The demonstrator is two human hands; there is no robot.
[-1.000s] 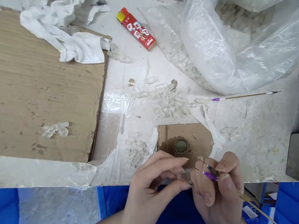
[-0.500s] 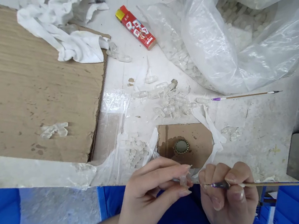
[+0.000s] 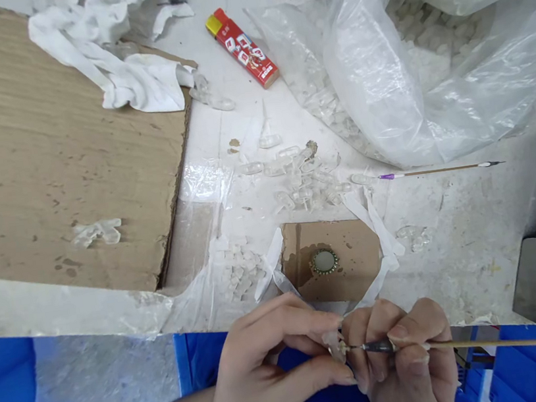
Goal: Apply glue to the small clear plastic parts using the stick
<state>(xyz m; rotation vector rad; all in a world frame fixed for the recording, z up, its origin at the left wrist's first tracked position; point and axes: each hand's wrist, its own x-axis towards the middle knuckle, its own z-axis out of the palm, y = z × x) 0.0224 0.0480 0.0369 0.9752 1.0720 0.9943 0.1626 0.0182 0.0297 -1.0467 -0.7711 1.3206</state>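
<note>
Pinching clear piece (image 3: 335,346); cap (image 3: 326,272) perhaps liquid-filled.

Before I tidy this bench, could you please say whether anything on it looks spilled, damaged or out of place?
A dark, wet-looking patch spreads around the bottle cap on the small cardboard piece, as if liquid had dripped. The large cardboard sheet has a ragged edge and dark spots. Nothing else clearly stands out.

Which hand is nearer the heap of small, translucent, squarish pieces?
Left. In view, the left hand is just below and right of the heap; the right hand is also lower, but much farther right.
</note>
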